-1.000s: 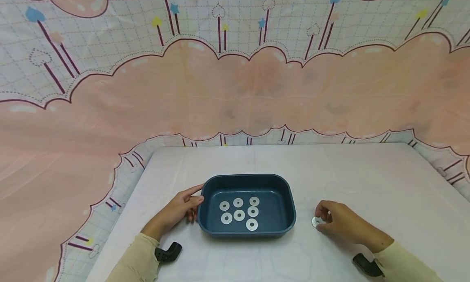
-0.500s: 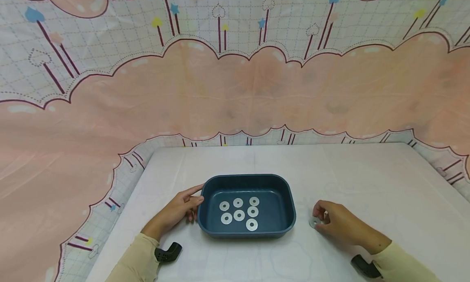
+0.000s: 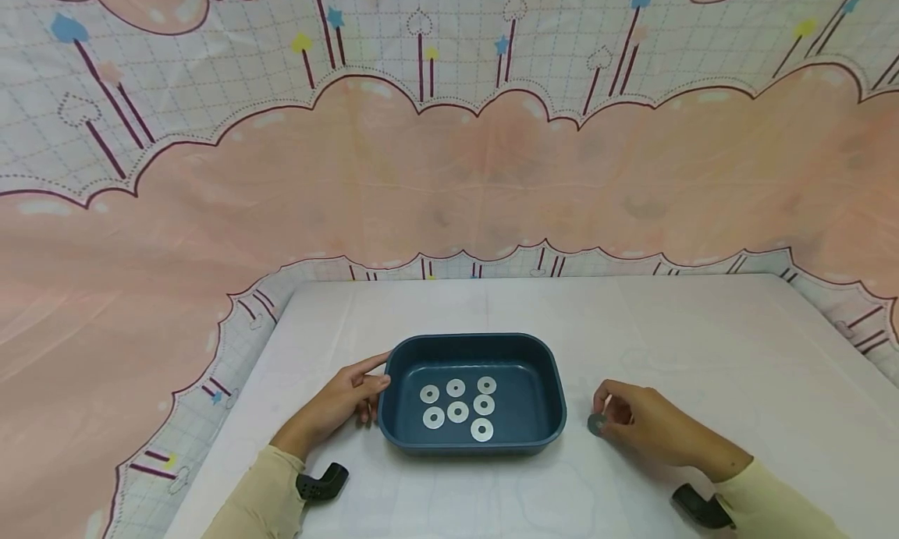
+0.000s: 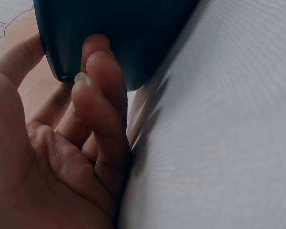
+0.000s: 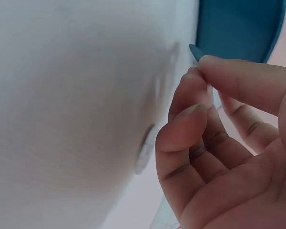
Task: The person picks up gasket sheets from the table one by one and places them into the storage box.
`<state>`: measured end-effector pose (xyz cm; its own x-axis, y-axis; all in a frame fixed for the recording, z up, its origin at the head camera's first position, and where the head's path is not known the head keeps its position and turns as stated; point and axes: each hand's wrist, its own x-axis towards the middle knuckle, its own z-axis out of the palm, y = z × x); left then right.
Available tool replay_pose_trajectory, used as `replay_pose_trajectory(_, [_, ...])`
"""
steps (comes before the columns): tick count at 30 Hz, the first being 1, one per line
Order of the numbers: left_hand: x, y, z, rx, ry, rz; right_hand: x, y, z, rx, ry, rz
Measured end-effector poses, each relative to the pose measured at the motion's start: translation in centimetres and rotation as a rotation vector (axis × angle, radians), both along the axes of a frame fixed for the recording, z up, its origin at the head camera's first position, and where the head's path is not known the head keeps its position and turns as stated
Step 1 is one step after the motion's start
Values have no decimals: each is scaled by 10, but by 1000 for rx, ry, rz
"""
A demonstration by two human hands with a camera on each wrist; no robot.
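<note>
A dark blue rectangular tray (image 3: 541, 383) stands on the white table, and several flat silver washers (image 3: 458, 412) lie apart from each other on its floor. My left hand (image 3: 337, 406) holds the tray's left end: the thumb is at the rim, the index finger reaches along the far corner, and the other fingertips meet the outer wall (image 4: 66, 28). To the right of the tray, my right hand (image 3: 653, 426) pinches one washer (image 3: 596, 423) between thumb and fingertips. That washer is tilted, its edge (image 5: 195, 51) showing in the right wrist view.
Another small flat disc (image 5: 144, 150) lies on the table below the right hand, hidden by that hand in the head view. Black wrist mounts (image 3: 323, 483) sit by both sleeves. Behind the table (image 3: 421, 305) hangs a printed peach cloth (image 3: 477, 172).
My right hand has shifted slightly left toward the tray. The washer in it has tilted and looks darker now. The left hand and tray have stayed put.
</note>
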<state>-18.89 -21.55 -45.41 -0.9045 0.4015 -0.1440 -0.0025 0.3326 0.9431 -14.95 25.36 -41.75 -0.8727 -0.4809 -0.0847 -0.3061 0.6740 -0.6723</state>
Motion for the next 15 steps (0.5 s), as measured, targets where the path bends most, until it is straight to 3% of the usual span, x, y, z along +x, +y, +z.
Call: replay_pose_trajectory(15, [0, 0, 0, 8, -9, -1, -12, -9, 38, -105, -27, 31])
